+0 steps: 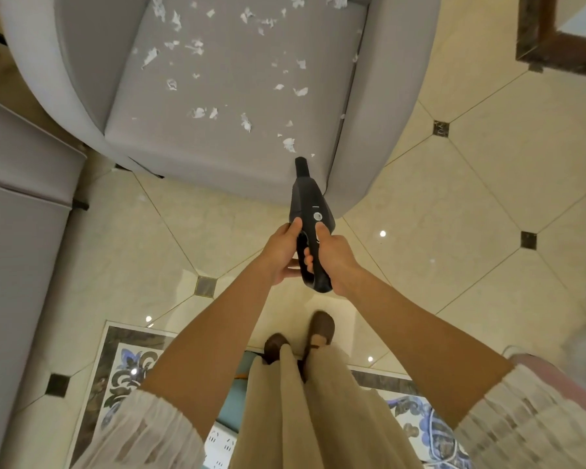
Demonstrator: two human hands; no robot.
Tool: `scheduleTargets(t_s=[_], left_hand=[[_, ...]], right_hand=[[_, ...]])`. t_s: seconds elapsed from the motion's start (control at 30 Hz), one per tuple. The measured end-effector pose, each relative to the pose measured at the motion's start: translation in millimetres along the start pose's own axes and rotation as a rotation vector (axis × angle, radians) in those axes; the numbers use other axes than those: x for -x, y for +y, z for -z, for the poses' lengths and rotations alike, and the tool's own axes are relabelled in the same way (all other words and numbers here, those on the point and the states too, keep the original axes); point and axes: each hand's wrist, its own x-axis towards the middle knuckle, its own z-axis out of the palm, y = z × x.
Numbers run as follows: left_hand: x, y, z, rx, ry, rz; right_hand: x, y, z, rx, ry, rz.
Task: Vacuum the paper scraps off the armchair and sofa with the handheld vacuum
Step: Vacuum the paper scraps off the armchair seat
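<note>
A grey armchair (pixel 65 72) fills the top of the head view, its seat cushion strewn with several white paper scraps (pixel 198 112). A black handheld vacuum (pixel 310 198) points at the cushion's front right corner, its nozzle just short of a scrap (pixel 289 144). My right hand (pixel 334 257) grips the vacuum's handle, thumb lying on top just below the round button. My left hand (pixel 283 252) holds the left side of the handle, thumb against the body.
A grey sofa (pixel 17 231) runs down the left edge. Glossy cream floor tiles (pixel 454 198) surround the chair. A patterned floor inlay (pixel 126 363) lies around my feet. A dark wooden frame (pixel 535 45) stands at the top right.
</note>
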Motion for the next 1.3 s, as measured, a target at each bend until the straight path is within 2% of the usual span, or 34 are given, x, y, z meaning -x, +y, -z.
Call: scheduleTargets(t_s=[0.23, 0.47, 0.97, 1.3], left_hand=[[-4, 3, -14, -0.015, 0.008, 0.000], [-3, -13, -21, 0.223, 0.078, 0.085], [-11, -17, -22, 0.037, 0.035, 0.079], [-11, 1, 12, -0.040, 0.061, 0.092]], right_hand=[[-3, -4, 13, -0.029, 0.009, -0.019], [-4, -18, 24, -0.025, -0.023, -0.062], [-2, -25, 26, 0.045, -0.031, -0.042], [1, -29, -13, -0.014, -0.012, 0.004]])
